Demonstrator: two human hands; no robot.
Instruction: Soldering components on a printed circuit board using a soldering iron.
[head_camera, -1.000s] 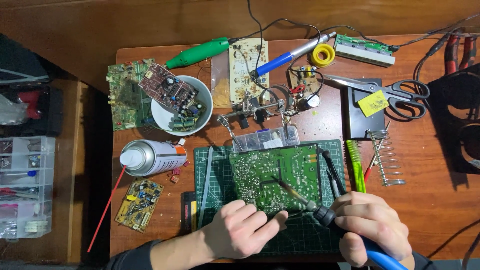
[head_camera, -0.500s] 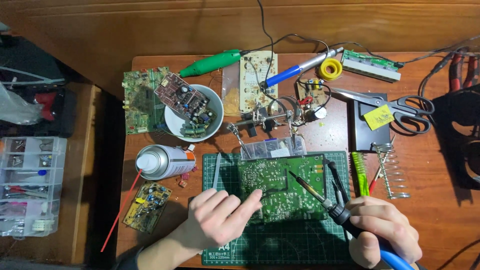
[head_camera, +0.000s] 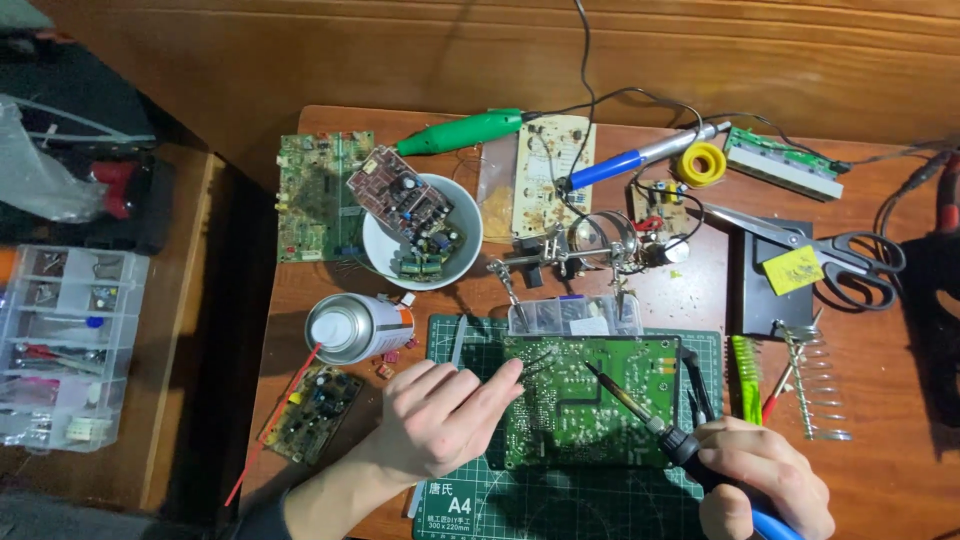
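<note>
A green circuit board (head_camera: 590, 405) lies solder side up on a dark green cutting mat (head_camera: 560, 500). My left hand (head_camera: 440, 415) rests at the board's left edge, fingers stretched out, the fingertips touching the board near its upper left corner. My right hand (head_camera: 765, 480) grips a soldering iron (head_camera: 640, 412) with a black and blue handle. The iron's tip points up and left and sits over the middle of the board.
A white bowl (head_camera: 470, 255) holds small boards. A spray can (head_camera: 355, 328) lies left of the mat, a small board (head_camera: 312, 410) below it. Scissors (head_camera: 820, 250), a solder roll (head_camera: 702, 163), a coiled iron stand (head_camera: 815, 390), a helping-hands clamp (head_camera: 565, 260) and a parts box (head_camera: 60, 345) surround it.
The view has shifted so the table sits lower and more to the right in frame. My left hand has slid from below the board to its left edge. The iron stays over the board.
</note>
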